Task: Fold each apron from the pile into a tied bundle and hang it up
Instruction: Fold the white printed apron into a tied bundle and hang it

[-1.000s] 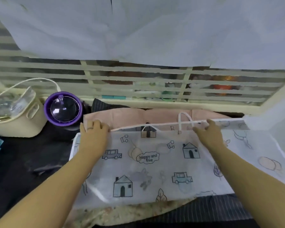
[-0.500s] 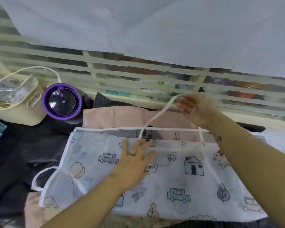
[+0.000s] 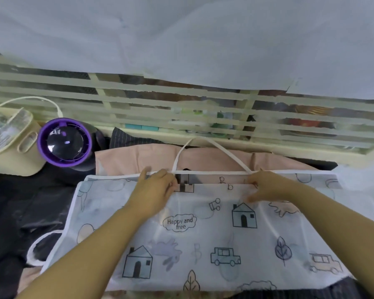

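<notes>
While the printed apron (image 3: 203, 234) lies spread flat, long axis running side to side, the left hand (image 3: 158, 187) curls its fingers on the far edge. The right hand (image 3: 268, 186) rests there too, grip unclear. The neck loop (image 3: 231, 158) arches just beyond, between them.

Left hand (image 3: 158, 186) and right hand (image 3: 268, 187) were bare, forearms (image 3: 99, 251) uncovered down to the picture's edge, outlines slightly blurred.
</notes>
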